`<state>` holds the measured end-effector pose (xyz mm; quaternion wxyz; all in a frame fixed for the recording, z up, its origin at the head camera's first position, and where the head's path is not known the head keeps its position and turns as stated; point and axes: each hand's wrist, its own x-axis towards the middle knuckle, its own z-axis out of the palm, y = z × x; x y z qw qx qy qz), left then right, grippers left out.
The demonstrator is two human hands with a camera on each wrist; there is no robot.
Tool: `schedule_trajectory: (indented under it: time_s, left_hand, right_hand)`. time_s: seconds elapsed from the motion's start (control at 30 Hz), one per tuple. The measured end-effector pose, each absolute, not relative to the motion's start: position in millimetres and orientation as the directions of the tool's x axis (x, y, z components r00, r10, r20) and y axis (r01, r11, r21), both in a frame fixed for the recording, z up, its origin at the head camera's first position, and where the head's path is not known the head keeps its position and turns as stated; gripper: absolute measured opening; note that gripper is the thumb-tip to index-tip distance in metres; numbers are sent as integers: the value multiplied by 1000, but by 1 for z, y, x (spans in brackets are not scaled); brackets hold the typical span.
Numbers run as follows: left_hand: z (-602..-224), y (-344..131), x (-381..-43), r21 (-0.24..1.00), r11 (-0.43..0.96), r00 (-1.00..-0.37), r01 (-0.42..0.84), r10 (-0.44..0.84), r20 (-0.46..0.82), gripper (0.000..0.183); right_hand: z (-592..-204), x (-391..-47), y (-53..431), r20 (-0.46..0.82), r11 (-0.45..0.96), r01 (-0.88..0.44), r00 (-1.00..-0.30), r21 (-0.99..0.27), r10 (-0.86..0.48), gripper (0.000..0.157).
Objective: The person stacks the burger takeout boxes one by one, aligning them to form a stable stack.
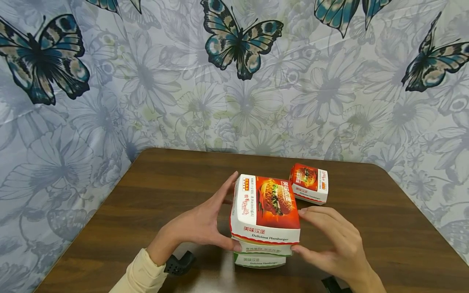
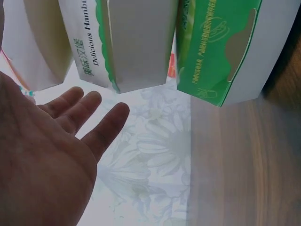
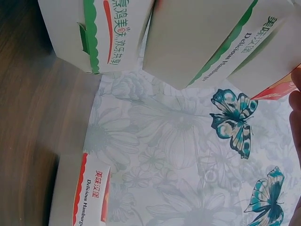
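Note:
A red and white hamburger box (image 1: 276, 199) tops a stack in the middle of the table. Beneath it come a middle box (image 2: 136, 42) with a green scalloped edge and a green and white bottom box (image 2: 216, 52). My left hand (image 1: 205, 221) is at the stack's left side, thumb by the top box's lower front corner and forefinger near its back corner. Three of its fingers stretch out straight in the left wrist view. On the right side, my right hand (image 1: 335, 240) touches the stack with its fingertips and thumb, fingers fairly straight.
Another red and white hamburger box (image 1: 309, 183) stands behind the stack, to the right. The brown wooden table (image 1: 176, 175) ends against a cloth (image 1: 154, 89) printed with butterflies and flowers. A black wrist strap (image 1: 179, 263) is on the left wrist.

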<state>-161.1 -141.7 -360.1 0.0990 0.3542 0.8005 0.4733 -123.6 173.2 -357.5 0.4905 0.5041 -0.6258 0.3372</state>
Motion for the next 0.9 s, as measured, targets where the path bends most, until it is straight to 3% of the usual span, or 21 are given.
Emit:
schedule_trajectory:
  time_s: [0.7,0.9]
  left_hand:
    - [-353,-147,-160,784,233,-681,575,667,301,145]
    - [-352,-148,-161,769,207,-652,604,684,328,141]
  right_hand:
    - [-356,-125,172,954,284,-952,22,111,-299,48]
    - [-360,-129,175,960,279,-958,-15,66,-279,49]
